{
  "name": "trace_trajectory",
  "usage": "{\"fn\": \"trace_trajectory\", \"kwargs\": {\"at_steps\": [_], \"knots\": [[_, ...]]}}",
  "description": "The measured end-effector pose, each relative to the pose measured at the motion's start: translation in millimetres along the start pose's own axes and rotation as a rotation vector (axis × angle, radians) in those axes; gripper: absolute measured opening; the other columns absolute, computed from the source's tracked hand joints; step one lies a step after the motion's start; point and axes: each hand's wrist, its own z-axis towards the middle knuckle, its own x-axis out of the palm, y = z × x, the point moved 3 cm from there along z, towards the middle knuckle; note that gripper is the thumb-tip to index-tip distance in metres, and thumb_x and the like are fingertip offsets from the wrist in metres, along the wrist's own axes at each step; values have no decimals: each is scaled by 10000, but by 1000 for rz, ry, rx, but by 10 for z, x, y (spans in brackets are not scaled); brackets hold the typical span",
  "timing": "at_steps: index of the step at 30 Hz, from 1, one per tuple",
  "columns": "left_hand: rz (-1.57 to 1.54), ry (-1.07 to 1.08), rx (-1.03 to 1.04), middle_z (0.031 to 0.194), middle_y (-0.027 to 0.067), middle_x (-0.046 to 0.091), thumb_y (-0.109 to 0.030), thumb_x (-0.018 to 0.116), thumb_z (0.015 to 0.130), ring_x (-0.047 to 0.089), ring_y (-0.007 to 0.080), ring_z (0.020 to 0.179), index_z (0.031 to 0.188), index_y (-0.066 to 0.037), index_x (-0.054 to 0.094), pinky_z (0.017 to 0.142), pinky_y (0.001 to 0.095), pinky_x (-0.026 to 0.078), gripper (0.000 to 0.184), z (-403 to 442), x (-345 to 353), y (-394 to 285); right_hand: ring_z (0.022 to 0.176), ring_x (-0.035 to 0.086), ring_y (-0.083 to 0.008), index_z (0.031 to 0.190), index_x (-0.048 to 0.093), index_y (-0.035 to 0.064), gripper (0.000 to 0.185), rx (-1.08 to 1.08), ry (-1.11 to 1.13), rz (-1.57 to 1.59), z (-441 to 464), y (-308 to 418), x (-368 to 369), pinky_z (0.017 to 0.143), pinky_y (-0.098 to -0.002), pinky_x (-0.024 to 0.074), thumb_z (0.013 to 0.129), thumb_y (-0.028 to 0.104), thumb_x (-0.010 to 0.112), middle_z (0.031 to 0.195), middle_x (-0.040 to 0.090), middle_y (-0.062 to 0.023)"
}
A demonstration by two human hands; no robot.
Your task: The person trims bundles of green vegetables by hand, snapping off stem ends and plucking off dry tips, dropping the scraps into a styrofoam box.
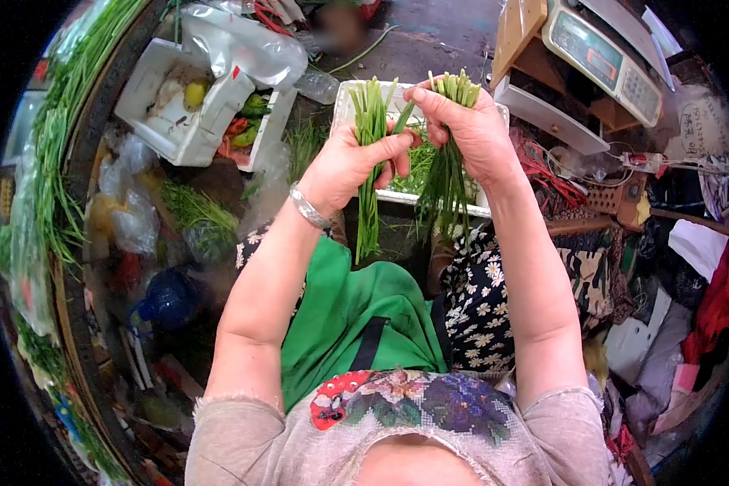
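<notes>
My left hand [355,162], with a silver bracelet at the wrist, is closed around a bunch of green chives [368,117]. Its pale cut ends point away from me and its leaves hang towards my lap. In my right hand [479,138] is a second, darker bunch of chives [445,190], with the cut ends up at the top. Between the two hands, the right thumb and fingers meet a short green piece. Beneath them stands a white foam box [342,105] with loose greens inside, partly hidden by hands and bunches. A green apron [364,300] covers my lap.
Long chives [49,162] lie along a ledge at the left. A foam container [158,121] holds a yellow fruit. A weighing scale [603,61] stands upper right above a white drawer [551,117]. Plastic bags [130,206], loose greens [198,211] and a blue item [170,300] lie left.
</notes>
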Motion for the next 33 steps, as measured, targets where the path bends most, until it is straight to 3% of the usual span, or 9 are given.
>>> {"fn": "trace_trajectory", "kwargs": {"at_steps": [3, 5, 11, 15, 16, 21, 26, 30, 33], "knots": [[-134, -48, 28, 798, 119, 659, -178, 587, 932, 614, 149, 638, 1061, 25, 613, 549, 240, 483, 242, -6, -34, -31, 517, 455, -57, 916, 645, 20, 180, -114, -98, -4, 72, 11, -151, 487, -210, 374, 893, 199, 651, 622, 505, 34], [-90, -121, 12, 892, 157, 682, -189, 582, 936, 666, 212, 772, 1086, 23, 611, 671, 310, 530, 261, -15, -154, -51, 522, 459, -62, 923, 635, 11, 189, -123, -168, 91, 96, 53, -302, 492, -218, 381, 896, 198, 647, 631, 494, 35], [132, -315, 106, 929, 140, 692, -214, 560, 950, 667, 191, 866, 1067, 25, 620, 730, 286, 507, 273, -43, -345, -96, 541, 504, -127, 873, 652, 18, 174, -140, -182, 219, 134, 25, -389, 505, -276, 400, 869, 191, 668, 643, 534, -6], [110, -300, 114, 829, 114, 677, -202, 566, 946, 609, 133, 684, 1025, 23, 632, 629, 257, 486, 247, -40, -338, -94, 566, 529, -134, 887, 643, 23, 169, -93, -232, 236, 135, 14, -356, 525, -282, 416, 881, 191, 649, 708, 592, -25], [79, -271, 133, 746, 79, 641, -203, 576, 940, 547, 110, 584, 1002, 15, 636, 538, 229, 447, 234, -29, -302, -88, 593, 557, -141, 887, 638, 23, 168, -69, -218, 228, 129, 28, -325, 542, -279, 433, 887, 191, 638, 743, 618, -40], [-65, -70, 1, 701, 50, 603, -197, 604, 923, 516, 92, 525, 993, -12, 635, 443, 209, 387, 200, -37, -68, -51, 798, 657, -170, 936, 600, 53, 148, 42, -16, 264, 85, -35, -125, 599, -245, 466, 922, 200, 593, 867, 661, -92], [-162, 40, -112, 724, 65, 607, -159, 623, 906, 518, 91, 526, 1033, -15, 606, 434, 206, 382, 193, -36, 12, 6, 566, 482, -63, 934, 623, 75, 157, 44, 45, 254, 3, -38, 7, 498, -233, 396, 856, 194, 689, 708, 572, 29], [-143, 48, -66, 735, 73, 612, -147, 624, 902, 527, 93, 531, 1049, -17, 600, 431, 203, 380, 198, -28, 40, 1, 551, 446, -34, 869, 636, 61, 95, 26, 73, 56, -39, -21, 95, 473, -203, 330, 849, 141, 683, 677, 557, 55], [-86, 141, -127, 760, 74, 620, -154, 619, 905, 534, 94, 539, 1058, -18, 597, 444, 203, 386, 206, -22, 73, 45, 525, 455, -44, 891, 646, 55, 142, 18, 126, -3, -27, -98, 73, 488, -199, 368, 843, 170, 713, 644, 540, 51]]}}
